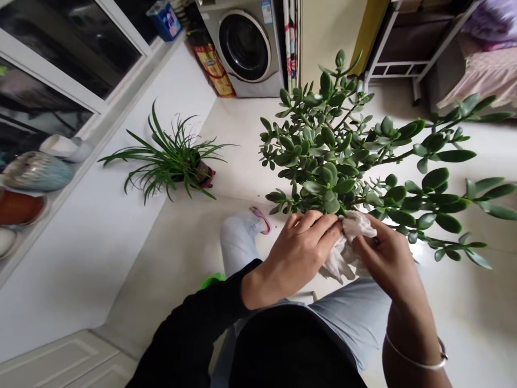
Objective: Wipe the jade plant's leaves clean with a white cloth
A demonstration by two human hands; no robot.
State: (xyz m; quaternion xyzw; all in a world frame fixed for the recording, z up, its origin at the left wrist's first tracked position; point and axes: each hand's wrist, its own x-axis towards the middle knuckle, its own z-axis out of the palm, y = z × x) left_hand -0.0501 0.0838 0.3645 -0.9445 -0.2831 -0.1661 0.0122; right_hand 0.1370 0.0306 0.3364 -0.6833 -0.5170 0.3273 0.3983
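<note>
A large jade plant (327, 140) with thick green leaves spreads in front of me, and its pot is out of sight. At its near edge, my right hand (390, 258) grips a crumpled white cloth or tissue (357, 225), thumb and fingers closed around it. My left hand (299, 250) is beside it, palm down, with its fingers bent together over the nearest leaves and the cloth's left side. What the left fingertips pinch is hidden behind the hand. Part of the cloth hangs down between both hands.
A spiky-leaved potted plant (181, 161) stands on the floor by the left wall. Beyond are a washing machine (244, 48) and a red-yellow bag (212, 64). Several pots, one a glazed pot (38, 171), line the windowsill. A white metal frame (404, 67) stands at the back right.
</note>
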